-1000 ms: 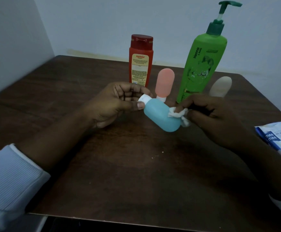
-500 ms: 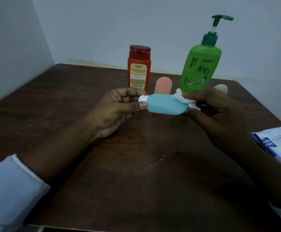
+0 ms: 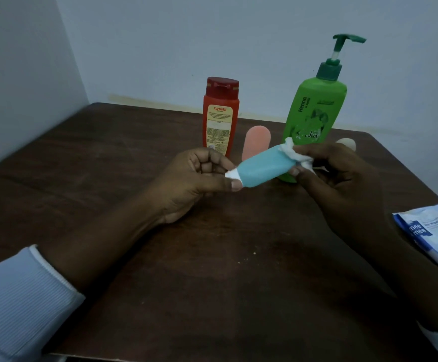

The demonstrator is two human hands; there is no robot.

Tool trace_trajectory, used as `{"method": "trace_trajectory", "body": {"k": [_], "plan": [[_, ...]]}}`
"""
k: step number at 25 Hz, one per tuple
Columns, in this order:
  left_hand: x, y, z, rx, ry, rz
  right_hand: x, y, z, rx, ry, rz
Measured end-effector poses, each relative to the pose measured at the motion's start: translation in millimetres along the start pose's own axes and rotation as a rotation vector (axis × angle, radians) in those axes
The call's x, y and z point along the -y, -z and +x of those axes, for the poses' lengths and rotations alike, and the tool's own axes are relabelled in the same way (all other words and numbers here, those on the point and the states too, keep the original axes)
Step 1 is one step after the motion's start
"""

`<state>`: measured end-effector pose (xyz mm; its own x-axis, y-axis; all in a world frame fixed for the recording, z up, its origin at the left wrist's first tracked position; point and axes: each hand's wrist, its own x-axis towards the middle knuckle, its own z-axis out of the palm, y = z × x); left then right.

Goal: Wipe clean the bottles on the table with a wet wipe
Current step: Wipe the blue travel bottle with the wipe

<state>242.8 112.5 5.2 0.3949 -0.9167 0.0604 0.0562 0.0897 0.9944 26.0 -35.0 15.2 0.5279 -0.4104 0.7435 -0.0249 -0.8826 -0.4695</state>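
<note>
Bottle (image 3: 262,168), blue, held above table (image 3: 134,178) centre: long axis tilted, white cap (image 3: 232,175) pointing 8 o'clock, base 2 o'clock. Left hand (image 3: 194,178) fingers curled, pinching cap; right hand (image 3: 343,184) clamping wet wipe (image 3: 295,152) round base.

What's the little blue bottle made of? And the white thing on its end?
The blue bottle looks like soft matte plastic or maybe silicone: smooth, rounded, no shine. The white wipe looks like thin soft paper or cloth: it crumples and bunches in the right hand.
</note>
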Motion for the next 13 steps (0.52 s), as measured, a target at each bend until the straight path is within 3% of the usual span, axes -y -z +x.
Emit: {"method": "trace_trajectory", "body": {"k": [6, 13], "plan": [[9.6, -25.3, -9.6, 0.137, 0.038, 0.119, 10.2, -10.4, -7.1, 0.012, 0.142, -0.175], [12.1, -29.9, -10.3, 0.069, 0.048, -0.059, 13.7, -18.4, -11.6, 0.133, 0.268, -0.12]]}}
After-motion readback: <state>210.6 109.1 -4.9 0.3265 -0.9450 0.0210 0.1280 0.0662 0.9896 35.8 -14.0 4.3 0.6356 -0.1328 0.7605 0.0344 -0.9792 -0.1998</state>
